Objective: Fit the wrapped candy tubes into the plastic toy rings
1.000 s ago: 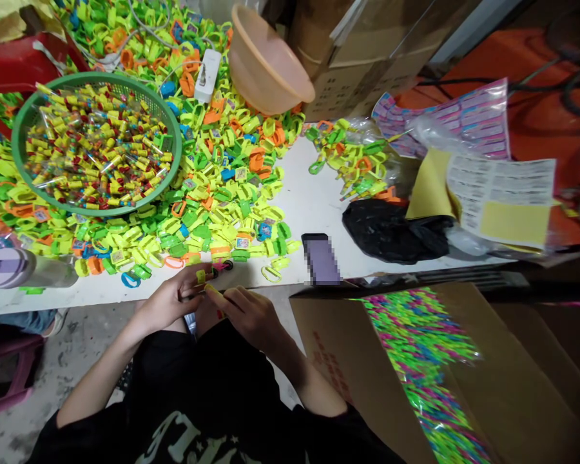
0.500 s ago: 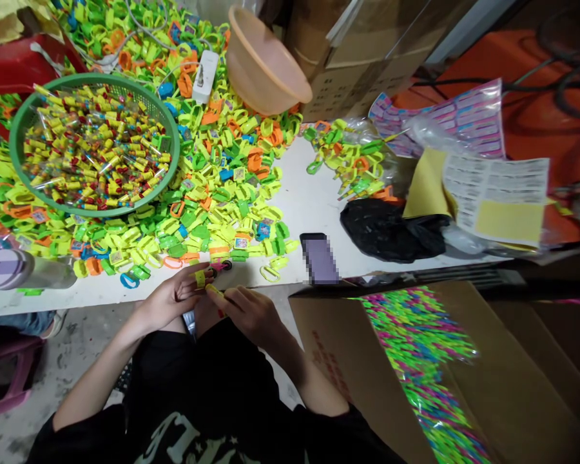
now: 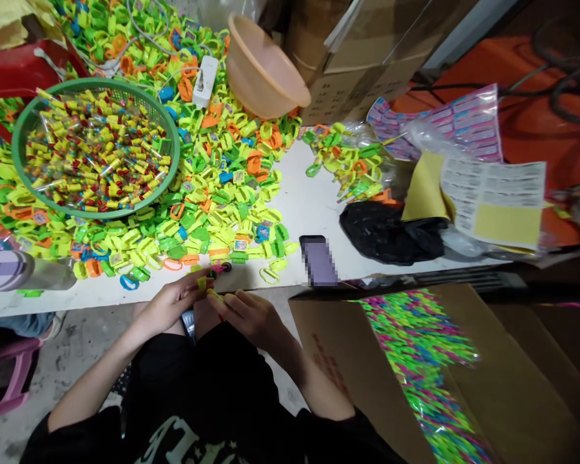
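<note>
My left hand point(image 3: 171, 304) is over the table's front edge, fingers bent together around a small yellow piece point(image 3: 202, 283). Close beside it, my right hand point(image 3: 254, 317) pinches another small yellow piece point(image 3: 215, 294) between thumb and fingertips. A bit of red shows under the right fingers; the exact kind of either piece is too small to make out. Just beyond the fingertips lies a pink and black little item point(image 3: 221, 267) on the table. Plastic toy watches point(image 3: 198, 225) in yellow, green, orange and blue are heaped behind my hands.
A green basket point(image 3: 176, 151) holds small clear tubes with yellow wraps. Around are a tilted peach bowl point(image 3: 270, 84), a white power strip point(image 3: 204, 82), a phone point(image 3: 320, 263), a black bag point(image 3: 391, 235), a lidded bottle point(image 3: 43, 270) and an open carton point(image 3: 338, 348) of colourful sticks.
The left fingers have curled in more and tipped forward, and the right fingertips have closed further over their piece. The hands stay close together; the objects on the table have not moved.
</note>
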A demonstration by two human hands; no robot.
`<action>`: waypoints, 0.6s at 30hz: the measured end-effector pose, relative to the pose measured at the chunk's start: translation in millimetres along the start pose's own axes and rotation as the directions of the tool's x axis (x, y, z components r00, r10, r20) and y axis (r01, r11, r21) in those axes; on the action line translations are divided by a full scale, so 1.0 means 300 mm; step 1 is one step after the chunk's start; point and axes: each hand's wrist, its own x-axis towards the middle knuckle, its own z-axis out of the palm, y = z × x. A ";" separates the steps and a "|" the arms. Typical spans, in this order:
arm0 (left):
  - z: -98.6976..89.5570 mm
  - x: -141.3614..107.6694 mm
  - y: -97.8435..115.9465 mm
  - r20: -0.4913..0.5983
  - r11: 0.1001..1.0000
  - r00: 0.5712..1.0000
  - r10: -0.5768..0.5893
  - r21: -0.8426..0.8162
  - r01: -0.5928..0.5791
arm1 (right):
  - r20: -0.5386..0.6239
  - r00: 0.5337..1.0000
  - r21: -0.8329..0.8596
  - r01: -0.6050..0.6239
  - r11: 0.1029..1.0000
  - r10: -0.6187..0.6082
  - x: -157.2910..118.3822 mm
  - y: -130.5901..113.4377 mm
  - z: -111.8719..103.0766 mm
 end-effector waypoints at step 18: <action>0.022 0.048 -0.042 0.100 0.950 0.988 -0.121 -0.277 0.144 | 0.059 0.995 -0.003 -0.075 0.997 0.075 0.009 0.070 -0.010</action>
